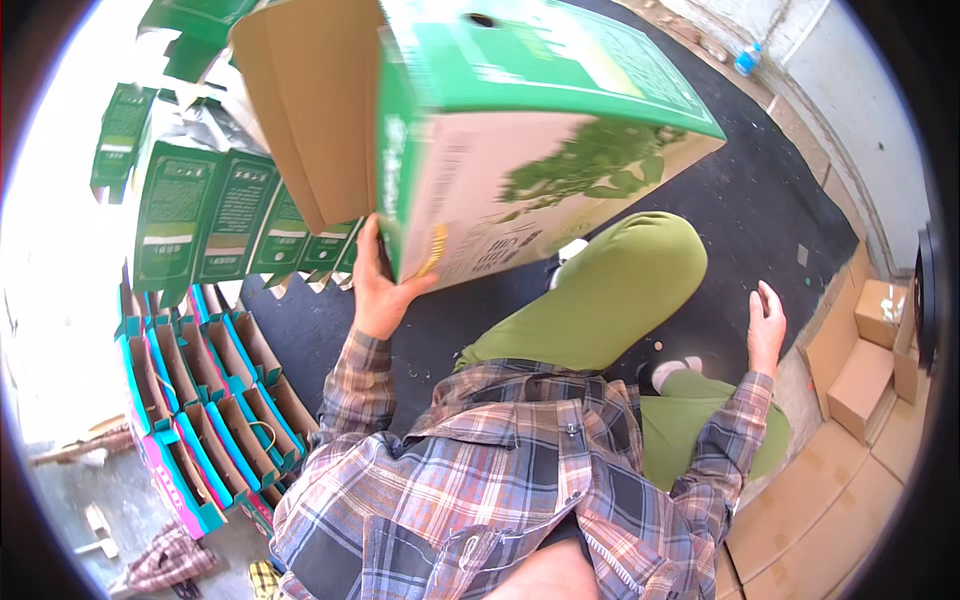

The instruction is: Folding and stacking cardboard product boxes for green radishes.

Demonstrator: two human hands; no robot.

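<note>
A large green and white carton (560, 190) with a leafy plant picture on its side is tilted up in front of me. Its brown inner flap (310, 110) stands out to the left. My left hand (384, 295) grips the carton's lower near corner, thumb along the printed side; the other fingers are partly hidden behind the edge. Out to the right, over the black mat beside my knee, my right hand (767, 322) holds nothing, its fingers stretched out. The carton's top edge runs out of view.
Several green cartons (175, 215) stand in a row at the left. Below them sit teal and pink boxes with open tops (205, 400). Brown cardboard boxes (860, 385) line the right side. A blue bottle (747, 59) lies by the wall, beyond the black mat (770, 190).
</note>
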